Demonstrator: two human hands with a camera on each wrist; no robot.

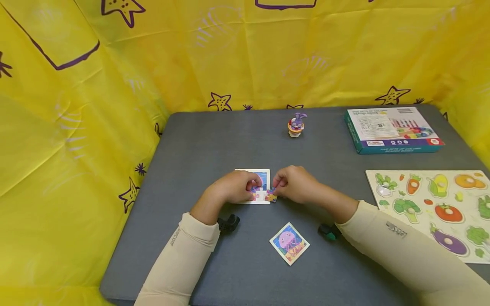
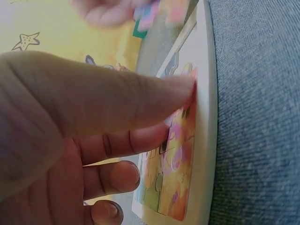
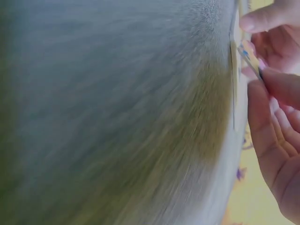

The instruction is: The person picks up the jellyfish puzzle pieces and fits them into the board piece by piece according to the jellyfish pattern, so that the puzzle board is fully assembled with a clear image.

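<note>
A jigsaw puzzle in a white-rimmed tray point(image 1: 251, 202) lies at mid-table, with bare white showing at its near right part. My left hand point(image 1: 235, 185) is over its left side. In the left wrist view its thumb rests straight on the laid pieces point(image 2: 178, 164), with the other fingers slightly bent beside it. My right hand point(image 1: 296, 182) pinches a colourful puzzle piece point(image 1: 271, 197) between thumb and finger at the tray's right edge. The right wrist view shows this piece point(image 3: 251, 61) tilted, edge on. Nearer me lies a square pink jellyfish picture point(image 1: 289, 243), turned cornerwise.
A purple rabbit figurine point(image 1: 296, 124) stands at the back of the grey table point(image 1: 214, 140). At the right are a teal-sided game box point(image 1: 394, 129) and a vegetable peg board point(image 1: 425, 208). Yellow patterned cloth point(image 1: 245, 55) hangs behind and at the sides.
</note>
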